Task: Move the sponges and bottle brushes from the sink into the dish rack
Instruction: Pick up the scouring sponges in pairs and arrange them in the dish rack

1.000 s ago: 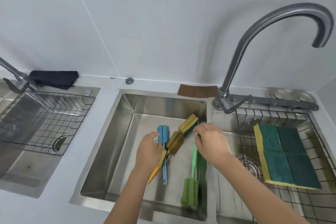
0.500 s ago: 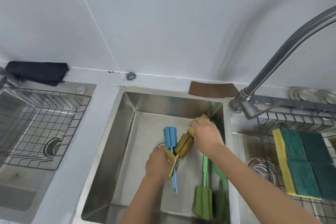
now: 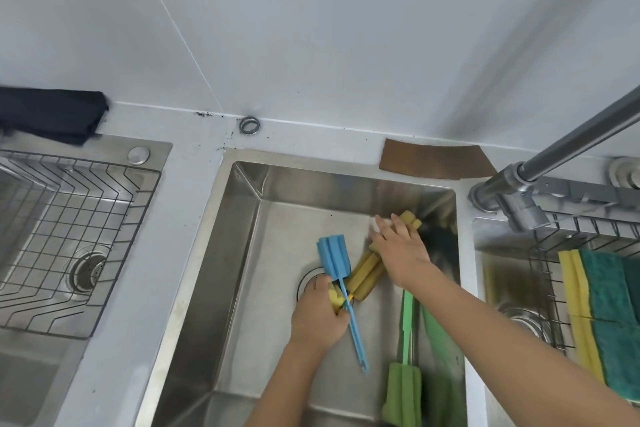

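Three bottle brushes show in the middle sink (image 3: 346, 180), at the centre of the frame: a blue brush (image 3: 341, 282), a yellow brush (image 3: 367, 276) and a green brush (image 3: 405, 350). One sponge (image 3: 410, 220) lies in the sink's upper right corner, only its yellow edge visible. At the right edge of the frame more sponges (image 3: 602, 315), yellow with green tops, lie flat in the wire dish rack (image 3: 550, 291); their number cannot be told, since they run out of frame. A second wire rack (image 3: 69, 218) fills the basin at the left.

The left hand (image 3: 320, 317) sits over the drain at the sink's middle, fingers closed on the yellow brush's handle where the blue brush crosses it; whether it also grips the blue handle cannot be told. The right hand (image 3: 398, 248) reaches to the upper right of the sink, fingers curled on the sponge, the palm over the yellow brush's foam head. The green brush lies apart, below the right forearm along the sink's right wall, foam head toward the bottom of the frame.

The left half of the sink floor is bare steel. The faucet (image 3: 561, 152) slants across the upper right, above the divide between sink and dish rack. A dark cloth (image 3: 52, 114) lies at the upper left
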